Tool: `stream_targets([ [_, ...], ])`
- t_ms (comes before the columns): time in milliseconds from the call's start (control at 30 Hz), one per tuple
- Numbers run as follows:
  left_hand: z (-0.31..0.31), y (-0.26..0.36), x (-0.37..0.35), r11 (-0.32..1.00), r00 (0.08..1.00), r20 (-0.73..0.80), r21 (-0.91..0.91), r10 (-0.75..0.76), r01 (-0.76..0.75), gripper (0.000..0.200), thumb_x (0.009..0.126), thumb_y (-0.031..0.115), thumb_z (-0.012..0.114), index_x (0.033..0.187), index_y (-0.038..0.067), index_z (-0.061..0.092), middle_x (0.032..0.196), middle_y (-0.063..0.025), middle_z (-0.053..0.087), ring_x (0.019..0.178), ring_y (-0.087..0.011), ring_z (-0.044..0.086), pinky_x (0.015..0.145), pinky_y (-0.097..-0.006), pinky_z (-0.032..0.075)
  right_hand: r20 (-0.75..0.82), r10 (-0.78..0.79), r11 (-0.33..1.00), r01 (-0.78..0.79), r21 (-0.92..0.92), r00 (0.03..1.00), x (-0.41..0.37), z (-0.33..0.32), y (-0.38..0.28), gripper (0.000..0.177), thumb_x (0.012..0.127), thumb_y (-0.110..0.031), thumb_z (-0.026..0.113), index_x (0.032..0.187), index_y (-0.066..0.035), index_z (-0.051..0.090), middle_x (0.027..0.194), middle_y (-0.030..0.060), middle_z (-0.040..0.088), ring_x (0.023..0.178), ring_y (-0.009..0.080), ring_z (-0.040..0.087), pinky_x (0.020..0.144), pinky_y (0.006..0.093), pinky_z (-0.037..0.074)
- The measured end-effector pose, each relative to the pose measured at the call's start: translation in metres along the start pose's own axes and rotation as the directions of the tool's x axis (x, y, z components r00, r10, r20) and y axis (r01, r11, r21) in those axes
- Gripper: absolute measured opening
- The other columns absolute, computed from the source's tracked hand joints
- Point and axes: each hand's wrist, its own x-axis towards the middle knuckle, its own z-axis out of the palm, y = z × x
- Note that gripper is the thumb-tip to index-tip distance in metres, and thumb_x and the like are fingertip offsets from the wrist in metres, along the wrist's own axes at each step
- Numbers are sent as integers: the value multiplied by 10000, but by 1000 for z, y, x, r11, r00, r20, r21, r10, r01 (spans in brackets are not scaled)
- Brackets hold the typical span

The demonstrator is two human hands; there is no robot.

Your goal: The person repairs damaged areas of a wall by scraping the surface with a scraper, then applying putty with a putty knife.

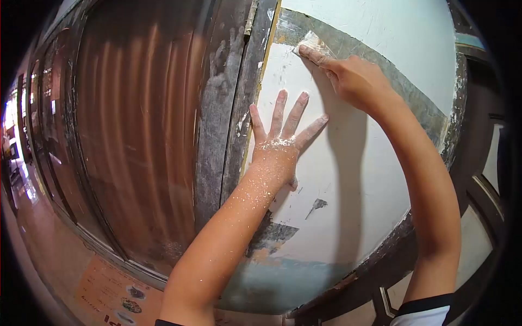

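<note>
My left hand (277,136) lies flat on the white-coated wall panel (304,201), its fingers spread and holding nothing. White powder dusts its back, wrist and forearm. Higher up and to the right, my right hand (353,79) is closed on a small flat scraper (312,44) smeared with white putty. The index finger presses along the scraper, which touches the wall at the border between white coating and a bare grey band (375,51). My fingers and palm hide the rest of the scraper.
Left of the panel stands a dark door frame (217,108) beside brown ribbed glass (125,108). Uncoated grey patches (277,236) show lower on the panel, above a bluish-green strip (283,282). Printed cardboard (119,293) lies on the floor. Dark panelled woodwork (484,179) is at right.
</note>
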Motion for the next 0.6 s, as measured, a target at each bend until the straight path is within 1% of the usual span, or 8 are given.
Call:
stream_targets([
  [167,4,-2,2,1000,1000,-18,-16,18,-18,1511,398,419,1028,1654,424,188,1749,-144,-110,1575,-473,-153,1137,-839,-32,1,29,999,-29,-16,1000,1,-2,-4,620,976,-141,515,1491,-486,515,809,149,717,729,358,714,625,474,578],
  [300,2,-1,2,1000,1000,4,-6,14,-14,1473,418,409,1027,1650,410,220,1749,-150,-112,1574,-477,-156,1135,-836,-38,-8,-11,1000,11,-12,1000,6,-5,-7,627,983,-142,503,1504,-491,496,825,141,722,728,354,715,626,474,577],
  [367,-1,-2,2,1000,1000,27,-20,16,-15,1464,424,404,1026,1650,408,225,1749,-150,-111,1576,-474,-155,1135,-835,-36,61,13,1000,-12,-27,998,12,-14,-14,627,988,-140,496,1506,-492,494,839,135,727,733,353,717,633,473,577],
  [400,1,-2,2,1000,1000,21,-4,13,-13,1472,416,403,1027,1651,409,226,1750,-148,-106,1578,-467,-154,1140,-830,-30,75,39,999,-39,1,996,14,-12,-12,463,1042,-244,519,1461,-436,560,835,176,716,756,389,683,680,505,553],
  [433,1,-3,1,1000,1000,21,-5,8,-8,1472,416,403,1027,1651,409,226,1750,-148,-106,1578,-467,-154,1140,-830,-30,75,34,999,-34,2,997,14,-9,-10,463,1042,-244,519,1461,-436,560,835,176,716,756,389,683,680,505,553],
  [500,2,-2,-1,1000,1000,-18,-21,21,-21,1483,404,400,1028,1651,409,226,1752,-148,-87,1581,-464,-141,1146,-825,-24,-20,-27,1000,27,-16,999,13,-4,-8,639,977,-133,498,1508,-488,492,833,137,724,724,345,714,621,464,574],
  [533,3,-1,0,1000,1000,-25,-10,15,-15,1500,391,396,1029,1653,411,218,1754,-147,-67,1584,-465,-124,1149,-822,-16,34,4,1000,-4,-2,999,12,-8,-9,649,970,-132,502,1511,-489,488,814,140,717,712,350,710,612,464,570],
  [600,3,-2,0,1000,999,-30,-13,16,-16,1507,388,394,1029,1653,412,212,1754,-148,-62,1584,-467,-119,1149,-823,-13,31,-13,1000,13,-9,999,15,-6,-7,649,968,-132,504,1510,-487,490,804,143,714,708,353,708,611,469,568],
])
